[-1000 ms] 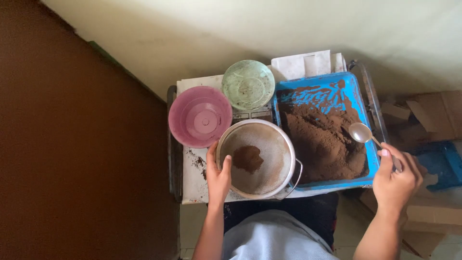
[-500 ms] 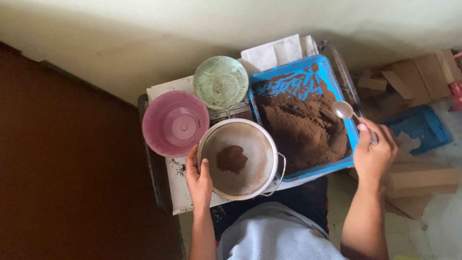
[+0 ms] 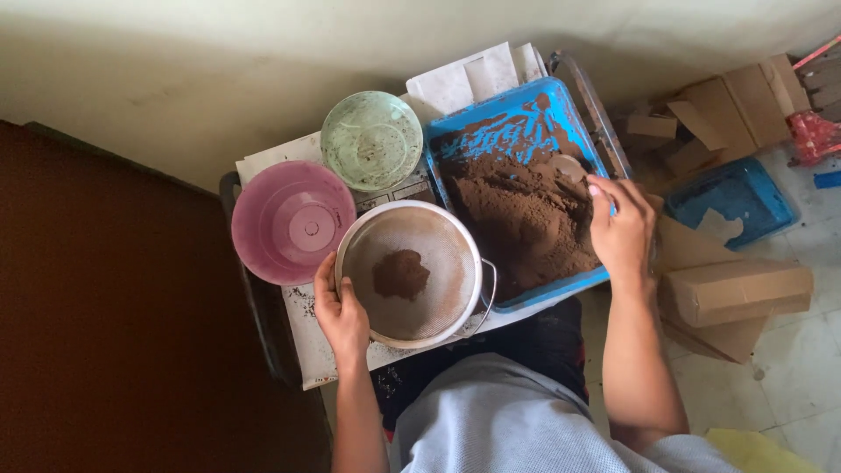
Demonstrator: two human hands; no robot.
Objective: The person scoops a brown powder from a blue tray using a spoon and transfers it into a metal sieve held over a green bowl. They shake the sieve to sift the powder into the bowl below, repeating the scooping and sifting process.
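Right hand (image 3: 622, 229) closed around a spoon (image 3: 568, 166) dug into brown powder (image 3: 526, 219) in the blue tray (image 3: 526, 105); left hand (image 3: 340, 315) clasps the round sieve's (image 3: 410, 273) rim, just left of the tray.

The small counter (image 3: 302, 346) is crowded: a round metal sieve (image 3: 410, 273) touches the blue plastic tray of brown powder (image 3: 517, 188), with a pink plastic bowl (image 3: 282, 221) and a pale green bowl (image 3: 371, 140) just beside. Open room lies only above them. Brown cardboard boxes (image 3: 734, 289) block the floor on the right.
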